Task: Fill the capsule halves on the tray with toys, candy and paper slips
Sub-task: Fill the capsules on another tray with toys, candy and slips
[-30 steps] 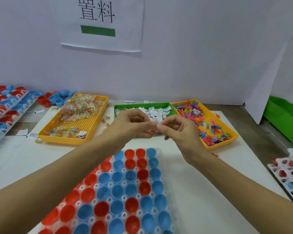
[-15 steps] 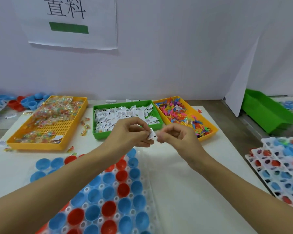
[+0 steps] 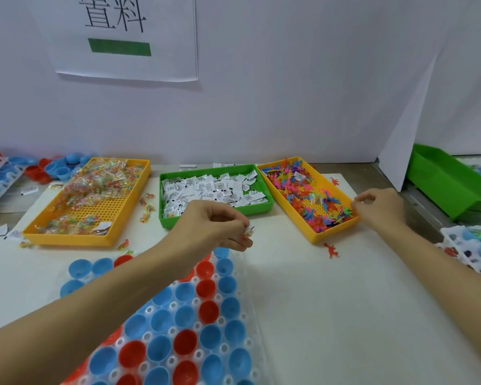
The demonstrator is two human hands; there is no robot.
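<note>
The left hand (image 3: pixel 214 226) pinches a paper slip (image 3: pixel 247 232) above the capsule tray (image 3: pixel 250 315)'s far edge; the right hand (image 3: pixel 378 205), fingers curled, reaches into the toy bin (image 3: pixel 311 234), its grip unclear. The slip could flutter off, missing a capsule.

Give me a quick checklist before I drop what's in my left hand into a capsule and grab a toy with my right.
1. Left hand holds items: ok, its fingers pinch a small white paper slip with a bit of wrapped candy.
2. Left hand over the clear plastic tray of red and blue capsule halves: ok, above its far end.
3. Capsule halves near it empty: ok for those visible; the ones under the arm cannot tell.
4. Right hand at the yellow plastic tray of colourful plastic toys: ok, at its right rim.
5. Right hand already holds a toy: cannot tell, fingers curled.
</note>
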